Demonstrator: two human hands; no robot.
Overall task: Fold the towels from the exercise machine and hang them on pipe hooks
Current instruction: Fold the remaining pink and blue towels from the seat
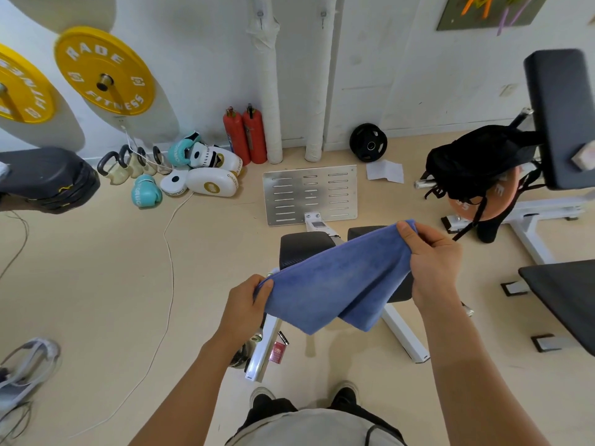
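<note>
A blue towel [341, 281] hangs doubled over between my two hands, above the exercise machine [302, 246] with its black pads and metal footplate. My left hand [246, 304] pinches the towel's lower left corner. My right hand [431, 262] grips its upper right corner, thumb on top. The free folded edges droop toward me. Two white wrapped pipes [267, 91] run up the far wall, each with a small hook [260, 15] near the top, both bare.
Two red fire extinguishers [246, 136], boxing gloves and pads [199, 172] and kettlebells sit by the wall. Yellow weight plates [103, 72] hang at left. A bench with a black bag [476, 162] stands right. A white cable [167, 252] trails across the floor.
</note>
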